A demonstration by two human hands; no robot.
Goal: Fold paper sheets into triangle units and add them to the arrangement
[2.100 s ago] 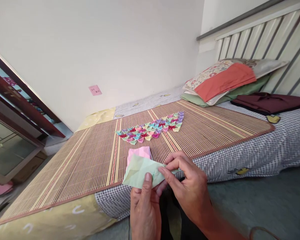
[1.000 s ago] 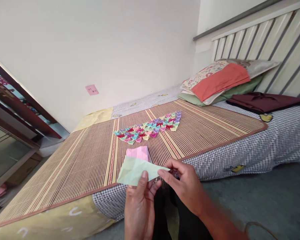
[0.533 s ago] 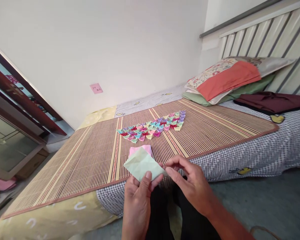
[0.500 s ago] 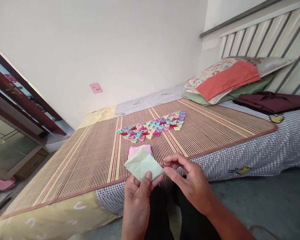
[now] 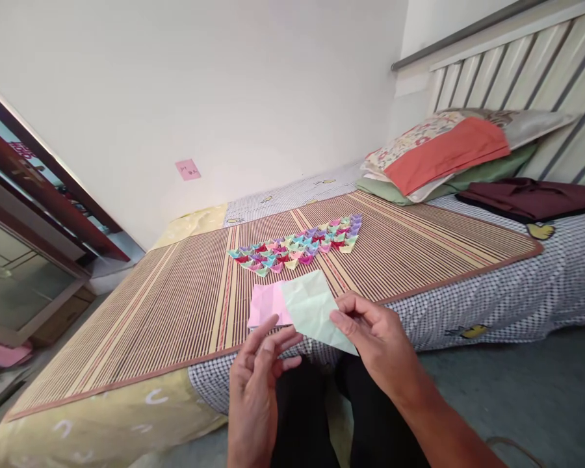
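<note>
A pale green sheet of creased paper (image 5: 312, 304) is pinched at its right edge between the thumb and fingers of my right hand (image 5: 377, 341). Just left of the sheet, my left hand (image 5: 259, 370) holds nothing, its fingers apart and slightly curled. A stack of pink paper (image 5: 266, 304) lies on the mat near the bed's front edge, partly covered by the green sheet. Behind it stand rows of small folded paper boats (image 5: 297, 248) in many colours.
The striped mat (image 5: 175, 312) covers most of the bed. Pillows (image 5: 448, 153) and a folded maroon cloth (image 5: 531, 198) lie at the right by the headboard (image 5: 511, 71). A pink note (image 5: 188, 169) is on the wall. Below are my dark-clad legs (image 5: 305, 416).
My left hand has let go of the green paper and opened. The right hand now grips it, and the sheet has moved right and turned, uncovering more of the pink stack.
</note>
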